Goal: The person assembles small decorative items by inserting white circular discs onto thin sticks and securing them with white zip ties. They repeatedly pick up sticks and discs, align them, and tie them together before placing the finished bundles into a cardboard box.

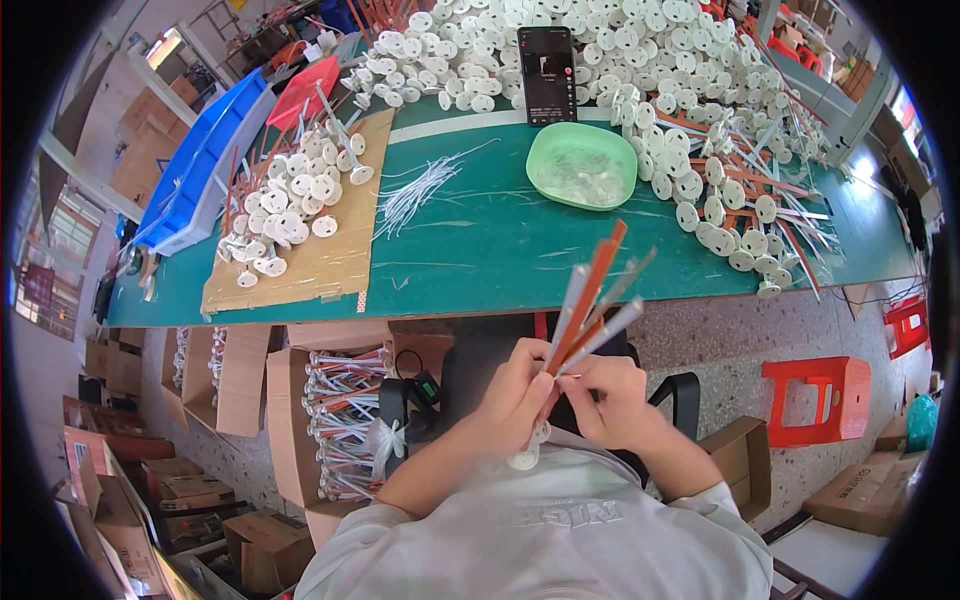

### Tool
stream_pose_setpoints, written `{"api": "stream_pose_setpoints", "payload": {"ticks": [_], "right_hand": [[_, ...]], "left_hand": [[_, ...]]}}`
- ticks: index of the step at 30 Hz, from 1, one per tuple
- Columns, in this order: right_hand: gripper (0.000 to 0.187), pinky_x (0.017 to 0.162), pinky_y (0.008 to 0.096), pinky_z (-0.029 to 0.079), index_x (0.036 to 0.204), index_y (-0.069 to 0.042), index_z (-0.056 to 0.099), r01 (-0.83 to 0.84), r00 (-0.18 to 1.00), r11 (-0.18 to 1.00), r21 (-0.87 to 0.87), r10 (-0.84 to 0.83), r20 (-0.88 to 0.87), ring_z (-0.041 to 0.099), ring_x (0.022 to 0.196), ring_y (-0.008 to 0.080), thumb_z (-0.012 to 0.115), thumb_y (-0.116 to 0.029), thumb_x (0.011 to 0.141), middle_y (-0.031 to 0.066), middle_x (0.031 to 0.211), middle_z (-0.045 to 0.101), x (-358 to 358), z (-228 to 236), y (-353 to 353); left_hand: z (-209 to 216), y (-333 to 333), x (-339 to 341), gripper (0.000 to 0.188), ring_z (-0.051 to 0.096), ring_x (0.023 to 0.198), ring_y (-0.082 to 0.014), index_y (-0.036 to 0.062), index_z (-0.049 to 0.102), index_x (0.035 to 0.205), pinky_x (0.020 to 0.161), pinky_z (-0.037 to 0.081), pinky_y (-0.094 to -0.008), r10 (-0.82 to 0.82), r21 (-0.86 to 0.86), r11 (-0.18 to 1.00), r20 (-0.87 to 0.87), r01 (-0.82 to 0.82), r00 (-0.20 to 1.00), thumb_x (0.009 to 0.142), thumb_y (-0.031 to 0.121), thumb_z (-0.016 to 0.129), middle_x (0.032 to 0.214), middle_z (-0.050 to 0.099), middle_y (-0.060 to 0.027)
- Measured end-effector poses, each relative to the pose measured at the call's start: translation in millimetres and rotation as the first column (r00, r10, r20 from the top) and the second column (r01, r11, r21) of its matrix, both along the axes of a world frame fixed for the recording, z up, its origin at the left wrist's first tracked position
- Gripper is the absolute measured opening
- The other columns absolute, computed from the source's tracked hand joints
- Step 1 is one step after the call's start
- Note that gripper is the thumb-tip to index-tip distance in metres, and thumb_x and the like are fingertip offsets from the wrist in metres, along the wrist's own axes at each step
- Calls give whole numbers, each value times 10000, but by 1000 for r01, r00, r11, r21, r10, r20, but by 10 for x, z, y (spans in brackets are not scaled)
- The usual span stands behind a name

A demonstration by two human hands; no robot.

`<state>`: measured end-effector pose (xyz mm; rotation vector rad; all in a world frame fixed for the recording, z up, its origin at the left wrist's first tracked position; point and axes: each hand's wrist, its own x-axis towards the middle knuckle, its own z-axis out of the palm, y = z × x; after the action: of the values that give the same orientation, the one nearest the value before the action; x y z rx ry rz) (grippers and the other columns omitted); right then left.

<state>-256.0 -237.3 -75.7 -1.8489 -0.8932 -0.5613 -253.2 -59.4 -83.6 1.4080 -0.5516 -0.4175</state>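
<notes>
My left hand [513,392] is closed round a small bundle of orange and pale grey strips [588,305], held upright in front of my chest. White round discs [525,457] show at the bundle's lower end, below my fingers. My right hand [607,402] pinches close against the bundle's side, its fingertips touching near my left thumb. Whatever lies between those fingertips is too small to tell. Beyond my hands, a loose bunch of thin white ties [415,195] lies on the green table [460,265].
White disc-ended strips pile up at the back [640,45], the right [740,215] and on a cardboard sheet [345,215]. A light green bowl [533,170], a phone [549,80] and a blue bin [200,155] stand there. Below are an open carton [290,430] of bundles and a red stool [815,400].
</notes>
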Motion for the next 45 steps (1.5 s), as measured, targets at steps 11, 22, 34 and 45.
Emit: {"api": "stream_pose_setpoints", "payload": {"ticks": [11,22,34,45], "right_hand": [[141,410,242,404,1032,-36,527,497,153,481,722,770,-619,472,469,92,517,-11,893,88,796,593,-315,-61,105],[269,619,286,535,884,-16,656,255,917,952,-168,-183,354,598,860,251,689,-38,618,107,965,629,-2,79,-62],[214,477,245,486,811,-8,599,248,940,816,-522,-72,334,584,653,148,619,-108,622,47,800,578,46,92,-142],[113,430,268,399,890,26,647,61,724,866,496,304,-619,540,477,148,551,-30,872,90,647,610,-253,-367,130]], "left_hand": [[-141,-33,-52,304,580,613,-310,-58,391,1140,583,447,-402,118,195,954,461,-229,880,978,199,401,713,579,-140],[-97,56,-28,334,532,565,-176,-50,395,1163,545,426,-323,122,195,967,199,-161,972,982,231,377,711,558,-107],[-30,64,28,359,584,636,-274,-51,389,1174,600,443,-369,44,297,951,141,-84,989,982,252,375,752,595,-151],[-88,46,-92,335,605,778,-411,-34,429,1194,675,448,-486,66,480,851,302,-211,951,952,197,424,851,626,-231]]}}
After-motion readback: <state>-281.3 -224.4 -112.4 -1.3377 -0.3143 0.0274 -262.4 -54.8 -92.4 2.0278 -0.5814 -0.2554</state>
